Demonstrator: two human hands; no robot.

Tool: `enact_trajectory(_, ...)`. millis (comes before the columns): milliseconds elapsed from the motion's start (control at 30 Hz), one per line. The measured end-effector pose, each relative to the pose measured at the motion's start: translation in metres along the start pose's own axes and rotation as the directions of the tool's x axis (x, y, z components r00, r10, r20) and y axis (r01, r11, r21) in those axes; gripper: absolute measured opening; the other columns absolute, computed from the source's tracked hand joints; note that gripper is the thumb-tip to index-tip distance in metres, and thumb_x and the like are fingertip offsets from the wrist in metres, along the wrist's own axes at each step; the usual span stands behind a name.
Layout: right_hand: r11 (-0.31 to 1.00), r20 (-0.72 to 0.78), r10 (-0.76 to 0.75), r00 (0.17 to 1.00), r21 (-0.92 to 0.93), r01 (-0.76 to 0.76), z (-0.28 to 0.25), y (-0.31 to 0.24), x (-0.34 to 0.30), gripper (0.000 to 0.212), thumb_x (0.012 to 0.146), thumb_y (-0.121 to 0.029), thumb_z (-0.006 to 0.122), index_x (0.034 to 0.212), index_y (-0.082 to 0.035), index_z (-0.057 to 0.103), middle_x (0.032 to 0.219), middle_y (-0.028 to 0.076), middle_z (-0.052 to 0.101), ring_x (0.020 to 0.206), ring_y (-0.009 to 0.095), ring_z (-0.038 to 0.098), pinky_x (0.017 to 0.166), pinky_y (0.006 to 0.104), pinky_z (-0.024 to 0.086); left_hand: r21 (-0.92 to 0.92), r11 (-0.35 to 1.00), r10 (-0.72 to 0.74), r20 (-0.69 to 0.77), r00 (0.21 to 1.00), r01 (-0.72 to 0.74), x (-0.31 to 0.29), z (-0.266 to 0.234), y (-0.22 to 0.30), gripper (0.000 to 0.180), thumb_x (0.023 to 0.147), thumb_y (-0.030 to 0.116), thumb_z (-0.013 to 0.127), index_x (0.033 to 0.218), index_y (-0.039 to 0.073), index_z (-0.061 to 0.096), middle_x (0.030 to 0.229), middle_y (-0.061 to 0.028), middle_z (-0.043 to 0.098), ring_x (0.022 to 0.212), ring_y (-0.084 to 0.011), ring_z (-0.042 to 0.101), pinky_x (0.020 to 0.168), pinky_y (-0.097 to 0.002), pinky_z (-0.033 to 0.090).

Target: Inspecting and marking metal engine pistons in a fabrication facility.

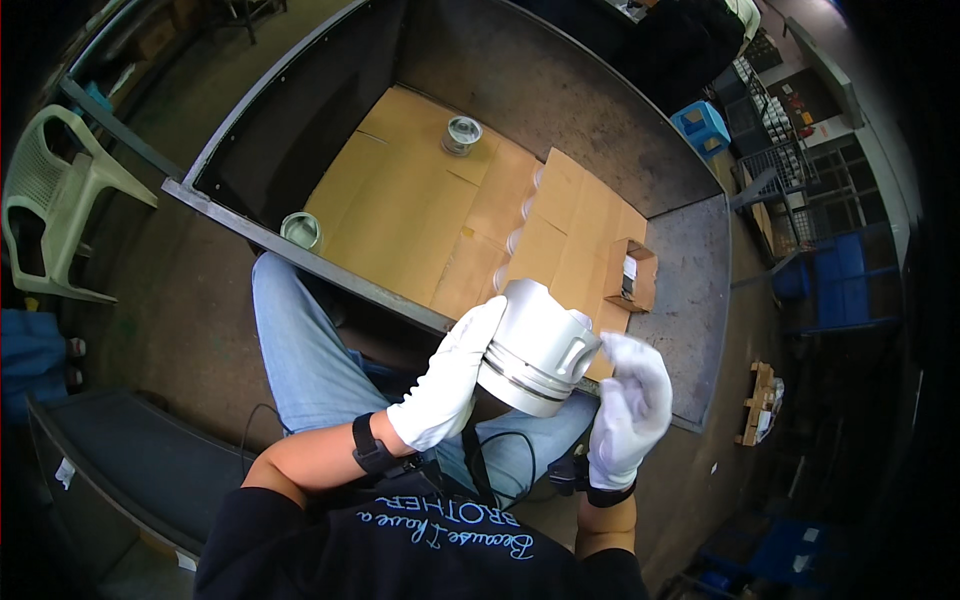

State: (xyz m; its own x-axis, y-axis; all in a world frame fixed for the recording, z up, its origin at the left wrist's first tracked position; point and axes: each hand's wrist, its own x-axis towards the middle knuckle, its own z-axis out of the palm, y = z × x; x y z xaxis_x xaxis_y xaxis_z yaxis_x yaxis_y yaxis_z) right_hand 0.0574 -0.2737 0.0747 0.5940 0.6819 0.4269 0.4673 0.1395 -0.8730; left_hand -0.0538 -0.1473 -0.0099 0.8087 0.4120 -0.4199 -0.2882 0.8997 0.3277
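Observation:
A silver metal piston (535,345) with ring grooves round one end is held tilted above my lap. My left hand (452,378), in a white glove, grips it from its left side. On the other side, my white-gloved right hand (632,405) is raised with its fingers bent toward the piston. Its fingertips are close to the piston's right edge; whether they touch I cannot tell. I see nothing held in the right hand. Another piston (461,136) stands toward the back of the cardboard, and one more (300,231) stands near the front left edge.
A large metal-walled bin (590,75) lined with cardboard (400,200) lies before me. Several pistons show partly from under a raised cardboard sheet (575,215). A small open carton (632,275) sits at the right. A plastic chair (70,200) and a blue stool (701,130) stand outside.

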Motion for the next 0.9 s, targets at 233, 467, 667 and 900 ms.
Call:
enact_trajectory(233,0.706,0.119,0.700,0.704,0.033,-0.708,0.008,-0.039,-0.014,0.009,0.083,0.010,0.065,0.083,0.001,0.062,0.072,0.003,0.061,0.057,0.006,0.057,0.051,0.0190,0.043,0.094,0.993,0.073,-0.013,0.997,-0.072,-0.008,0.005,0.001,0.035,0.101,0.031,0.058,0.124,0.005,0.059,0.111,-0.0013,0.062,0.104,-0.0088,0.057,0.093,-0.0263,0.046)
enact_trajectory(467,0.693,0.188,0.693,0.696,0.090,-0.715,0.019,-0.026,-0.009,0.026,0.078,0.010,0.074,0.083,-0.005,0.053,0.076,0.002,0.063,0.064,0.006,0.061,0.058,0.0196,0.047,0.397,0.835,0.416,-0.002,0.909,-0.381,-0.015,0.012,0.010,0.032,0.101,0.030,0.059,0.117,0.002,0.058,0.101,-0.0021,0.061,0.094,-0.0088,0.055,0.084,-0.0246,0.046)
enact_trajectory(667,0.628,0.217,0.735,0.642,0.140,-0.766,0.026,-0.022,-0.004,0.027,0.079,0.008,0.075,0.081,-0.006,0.052,0.080,0.005,0.065,0.068,0.007,0.063,0.060,0.0198,0.048,0.491,0.771,0.437,0.056,0.898,-0.406,-0.015,0.008,0.019,0.034,0.100,0.030,0.061,0.120,0.002,0.057,0.104,-0.0047,0.064,0.095,-0.0100,0.057,0.085,-0.0264,0.047)
enact_trajectory(900,0.663,0.196,0.721,0.665,0.087,-0.744,0.038,-0.022,-0.003,0.028,0.080,0.008,0.073,0.081,-0.007,0.050,0.077,0.003,0.063,0.068,0.007,0.063,0.061,0.0199,0.048,0.478,0.783,0.438,0.029,0.899,-0.397,-0.016,0.005,0.022,0.035,0.099,0.030,0.061,0.121,0.002,0.056,0.106,-0.0049,0.063,0.096,-0.0104,0.056,0.087,-0.0267,0.047)
